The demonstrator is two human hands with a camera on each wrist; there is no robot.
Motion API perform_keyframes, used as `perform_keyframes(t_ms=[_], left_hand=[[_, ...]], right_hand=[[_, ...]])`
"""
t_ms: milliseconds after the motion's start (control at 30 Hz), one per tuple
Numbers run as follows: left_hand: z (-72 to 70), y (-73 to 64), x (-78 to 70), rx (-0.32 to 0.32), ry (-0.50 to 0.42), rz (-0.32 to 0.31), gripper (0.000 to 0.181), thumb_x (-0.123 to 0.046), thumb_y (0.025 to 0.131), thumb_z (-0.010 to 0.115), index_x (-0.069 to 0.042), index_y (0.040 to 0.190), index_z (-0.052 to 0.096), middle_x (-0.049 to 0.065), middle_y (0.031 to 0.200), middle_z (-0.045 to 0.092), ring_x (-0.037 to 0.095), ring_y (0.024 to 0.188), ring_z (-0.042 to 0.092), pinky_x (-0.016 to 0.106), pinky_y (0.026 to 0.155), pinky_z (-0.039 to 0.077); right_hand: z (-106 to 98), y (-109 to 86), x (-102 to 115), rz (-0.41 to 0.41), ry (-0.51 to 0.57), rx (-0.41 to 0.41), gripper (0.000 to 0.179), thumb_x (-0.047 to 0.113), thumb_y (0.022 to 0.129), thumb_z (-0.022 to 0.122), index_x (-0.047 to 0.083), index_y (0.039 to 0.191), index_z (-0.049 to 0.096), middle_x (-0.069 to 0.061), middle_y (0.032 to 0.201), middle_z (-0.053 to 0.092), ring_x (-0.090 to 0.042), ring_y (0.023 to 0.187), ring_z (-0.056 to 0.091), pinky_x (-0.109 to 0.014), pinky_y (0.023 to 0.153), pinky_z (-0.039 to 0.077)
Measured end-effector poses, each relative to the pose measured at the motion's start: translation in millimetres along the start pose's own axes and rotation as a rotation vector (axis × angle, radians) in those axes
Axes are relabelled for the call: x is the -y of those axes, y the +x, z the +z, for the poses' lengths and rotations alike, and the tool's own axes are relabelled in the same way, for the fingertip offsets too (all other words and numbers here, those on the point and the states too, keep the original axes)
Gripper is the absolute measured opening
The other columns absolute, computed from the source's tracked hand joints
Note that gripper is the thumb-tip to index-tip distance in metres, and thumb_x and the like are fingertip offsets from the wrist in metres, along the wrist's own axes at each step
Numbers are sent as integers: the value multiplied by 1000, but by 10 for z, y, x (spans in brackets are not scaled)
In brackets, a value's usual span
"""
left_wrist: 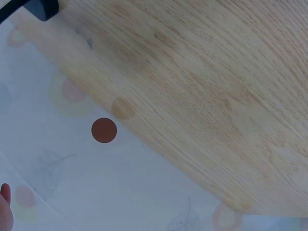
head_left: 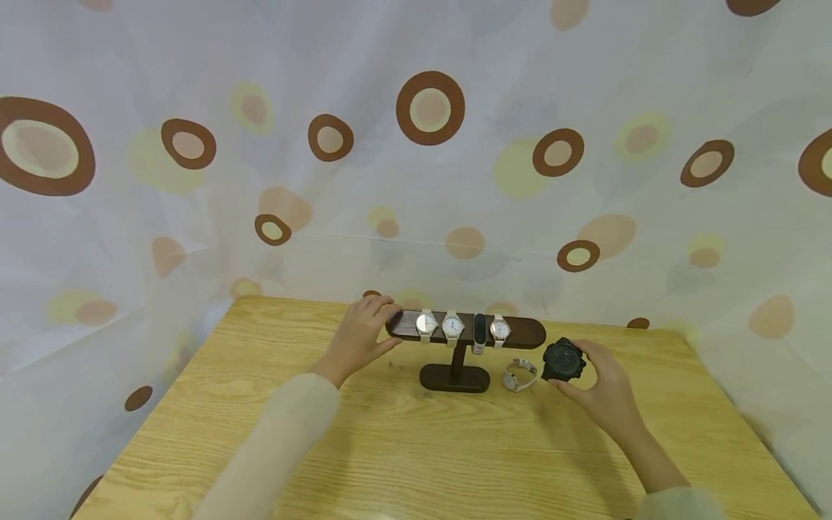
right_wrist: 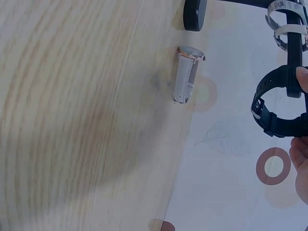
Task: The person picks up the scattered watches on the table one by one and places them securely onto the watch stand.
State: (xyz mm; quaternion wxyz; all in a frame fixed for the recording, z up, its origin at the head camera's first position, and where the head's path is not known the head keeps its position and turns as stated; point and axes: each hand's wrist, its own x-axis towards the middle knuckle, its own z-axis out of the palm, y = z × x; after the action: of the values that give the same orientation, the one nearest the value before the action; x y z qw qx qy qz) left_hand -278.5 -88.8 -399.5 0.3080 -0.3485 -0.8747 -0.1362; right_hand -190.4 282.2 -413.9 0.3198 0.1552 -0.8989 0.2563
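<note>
A dark wooden watch stand (head_left: 457, 355) has a long crossbar on a short post with an oval base. On its bar hang three white-strapped watches (head_left: 452, 326) and a fitness band (head_left: 479, 329) with a black screen. My left hand (head_left: 360, 337) holds the bar's left end, thumb below and fingers above; only a fingertip (left_wrist: 5, 207) shows in the left wrist view. My right hand (head_left: 606, 386) pinches a chunky black watch (head_left: 562, 360) off the bar's right end. Its strap forms a closed loop (right_wrist: 263, 103) in the right wrist view.
Another light-strapped watch (head_left: 519, 375) lies on the table right of the stand's base, also seen as a watch (right_wrist: 185, 77) in the right wrist view. The wooden table (head_left: 416, 462) meets a patterned cloth (head_left: 364, 180) at the back and sides.
</note>
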Motion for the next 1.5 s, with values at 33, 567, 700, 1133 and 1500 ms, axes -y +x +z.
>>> perform_keyframes(t_ms=[33, 567, 700, 1133, 1500], left_hand=[[7, 3, 0, 7, -2, -2, 53, -27, 71, 81, -6, 115, 60, 10, 113, 60, 26, 106, 55, 42, 94, 47], [16, 15, 3, 58, -9, -14, 49, -25, 70, 80, -5, 112, 64, 8, 108, 63, 25, 105, 57, 40, 90, 48], [11, 23, 4, 72, -17, -23, 49, -24, 70, 80, -6, 112, 64, 8, 109, 63, 25, 107, 56, 40, 89, 48], [8, 71, -7, 102, -39, -39, 48, -24, 72, 78, -6, 114, 64, 7, 111, 63, 25, 109, 56, 40, 92, 47], [8, 86, -9, 92, -30, -37, 46, -23, 72, 78, -5, 113, 64, 7, 110, 63, 25, 108, 56, 40, 92, 47]], right_hand=[[-1, 13, -10, -6, -4, -7, 67, -2, 53, 86, -7, 114, 56, -24, 109, 59, -39, 100, 56, -47, 79, 45], [-21, 267, -39, 51, 59, 144, 65, 5, 65, 82, -5, 122, 53, -27, 119, 55, -45, 108, 51, -59, 85, 45], [-22, 339, -37, 73, 69, 205, 64, 8, 69, 80, -5, 124, 51, -27, 121, 54, -46, 109, 51, -59, 86, 46], [6, 542, -26, 147, 148, 379, 67, 14, 75, 77, -4, 131, 45, -29, 133, 46, -47, 121, 44, -56, 99, 41], [42, 624, 26, 147, 197, 432, 67, 13, 74, 77, -6, 130, 46, -31, 133, 44, -48, 123, 43, -51, 100, 40]])
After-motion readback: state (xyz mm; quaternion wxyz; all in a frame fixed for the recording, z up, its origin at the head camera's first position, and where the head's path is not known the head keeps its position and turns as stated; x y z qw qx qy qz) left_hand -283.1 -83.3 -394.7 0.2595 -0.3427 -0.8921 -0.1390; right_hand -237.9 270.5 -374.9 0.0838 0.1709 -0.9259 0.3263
